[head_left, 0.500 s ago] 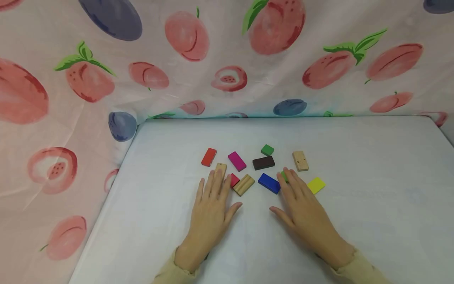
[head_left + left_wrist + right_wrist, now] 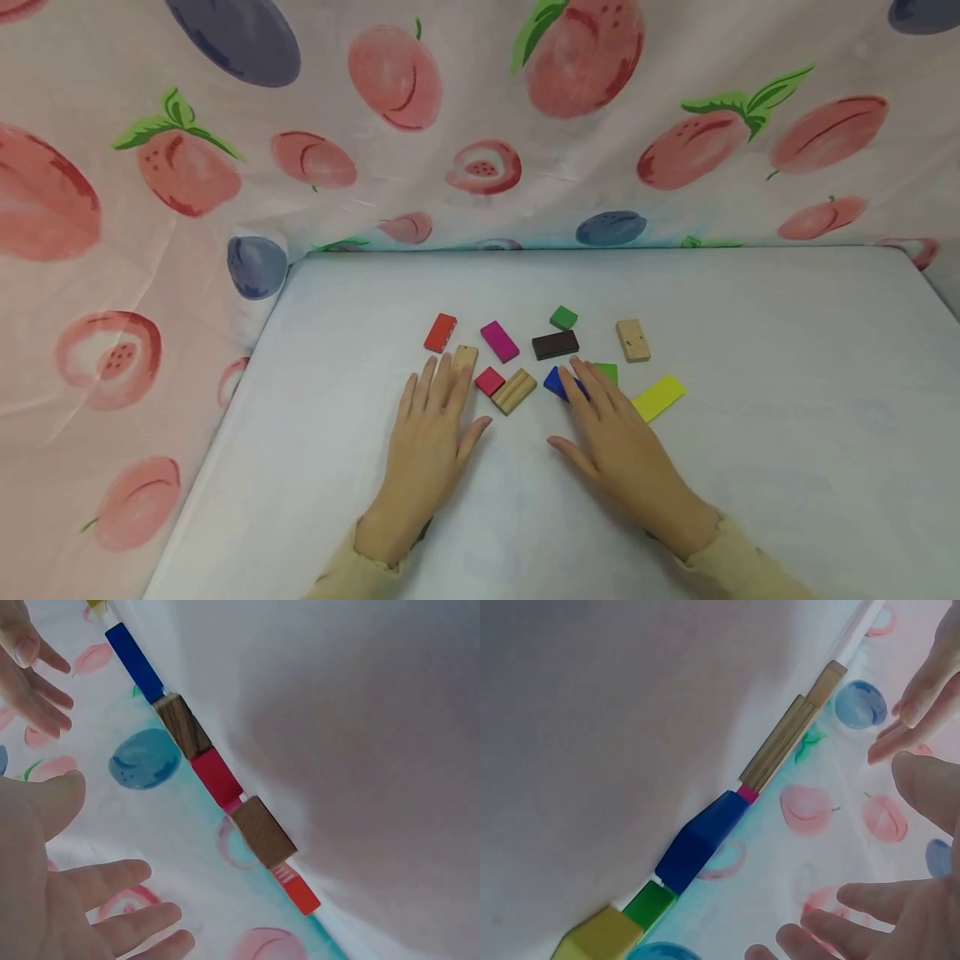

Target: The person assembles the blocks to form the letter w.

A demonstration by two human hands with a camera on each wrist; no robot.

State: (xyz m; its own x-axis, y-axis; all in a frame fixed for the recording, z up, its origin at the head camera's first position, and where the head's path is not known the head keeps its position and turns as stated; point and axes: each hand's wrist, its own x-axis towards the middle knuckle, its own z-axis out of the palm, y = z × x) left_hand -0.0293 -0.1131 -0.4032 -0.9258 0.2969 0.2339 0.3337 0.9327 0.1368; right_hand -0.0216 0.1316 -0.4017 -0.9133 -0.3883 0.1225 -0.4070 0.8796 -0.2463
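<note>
My left hand (image 2: 425, 454) hovers with straight, spread fingers over the near side of a plain wooden block (image 2: 465, 359), partly hiding it. Beside it lie a crimson block (image 2: 490, 381) and a grooved wooden block (image 2: 514, 392). My right hand (image 2: 626, 454) is held the same way, its fingers covering part of a blue block (image 2: 553, 382). A light green block (image 2: 609, 372) and a yellow block (image 2: 662, 397) show past its fingers. In both wrist views the fingers are raised apart from the blocks, holding nothing.
Farther back lie a red block (image 2: 440, 332), a magenta block (image 2: 499, 342), a dark brown block (image 2: 556, 344), a dark green block (image 2: 564, 317) and a spotted wooden block (image 2: 633, 340). Behind the white table (image 2: 810, 467) hangs a fruit-print cloth (image 2: 322, 100).
Both hands have shifted left. More of the crimson, light green and yellow blocks shows now, while the right fingers cover more of the blue block. The blocks lie as before.
</note>
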